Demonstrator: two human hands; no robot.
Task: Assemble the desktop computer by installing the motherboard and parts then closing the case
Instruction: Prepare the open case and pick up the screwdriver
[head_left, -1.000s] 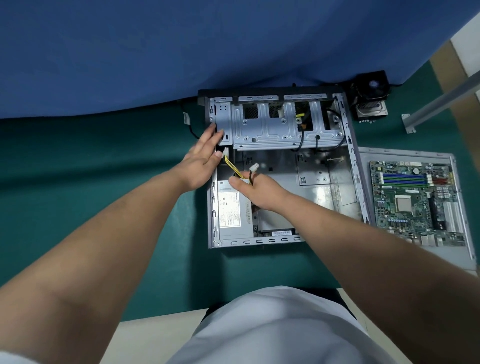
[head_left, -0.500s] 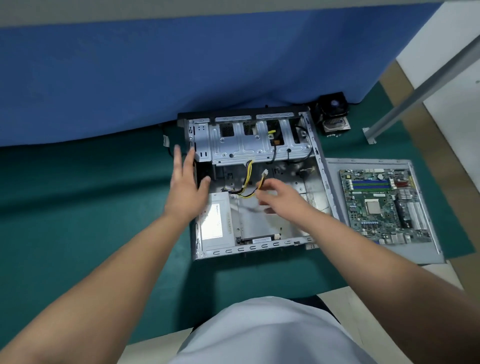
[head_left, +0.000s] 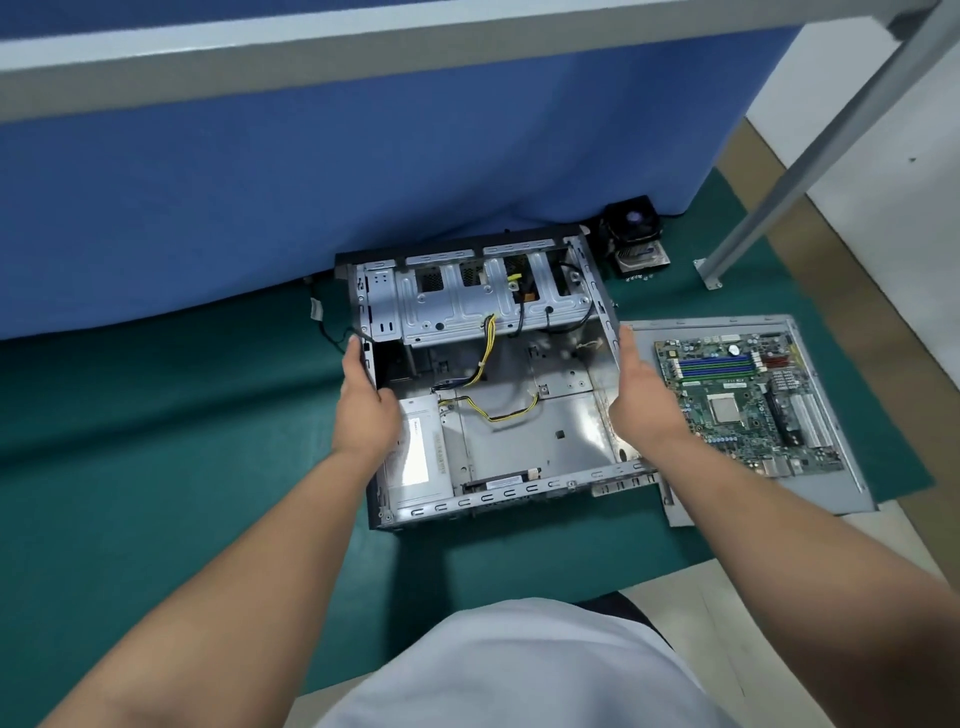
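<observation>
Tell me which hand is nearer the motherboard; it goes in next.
Right. The right hand grips the case's right wall, beside the motherboard; the left hand holds the far wall.

Even, bright overhead light is flooding the scene; glare is shining off the case floor (head_left: 550, 431) between the fingers; the wide lens is bending edges.
</observation>
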